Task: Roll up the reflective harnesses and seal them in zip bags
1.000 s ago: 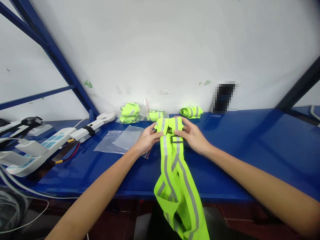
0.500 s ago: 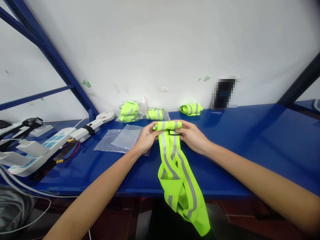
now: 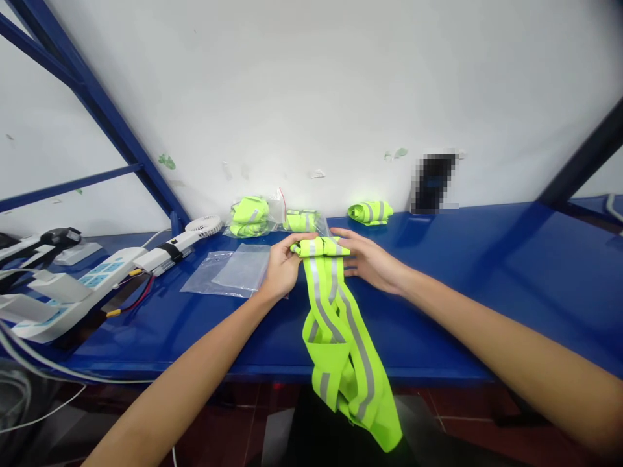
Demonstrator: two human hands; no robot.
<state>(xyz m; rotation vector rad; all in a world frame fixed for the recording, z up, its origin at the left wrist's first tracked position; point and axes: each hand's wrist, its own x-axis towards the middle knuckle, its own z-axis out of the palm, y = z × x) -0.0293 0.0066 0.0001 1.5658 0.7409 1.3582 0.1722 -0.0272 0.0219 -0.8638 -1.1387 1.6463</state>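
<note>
A neon-yellow reflective vest (image 3: 335,311) with grey stripes is partly rolled at its top end, and its loose straps hang down over the table's front edge. My left hand (image 3: 283,266) is closed around the left end of the roll. At the right end, my right hand (image 3: 372,259) holds the roll with its upper fingers over the top; the lower fingers are apart and straighter. Beyond the hands lie a rolled vest (image 3: 370,213) and two bagged ones, a left bagged vest (image 3: 250,216) and a right bagged vest (image 3: 302,221). Flat clear plastic bags (image 3: 233,269) lie left of my left hand.
The blue table (image 3: 462,311) meets a white wall. On the left are a power strip (image 3: 92,285) with chargers and cables, and a white handheld fan (image 3: 202,227). A blurred-out dark object (image 3: 433,183) leans on the wall at the back right. Blue frame posts rise on both sides.
The roll has turned and shifted slightly left, so the dark buckle below it is out of sight. My right hand's lower fingers have straightened and spread. The hanging straps swung slightly left.
</note>
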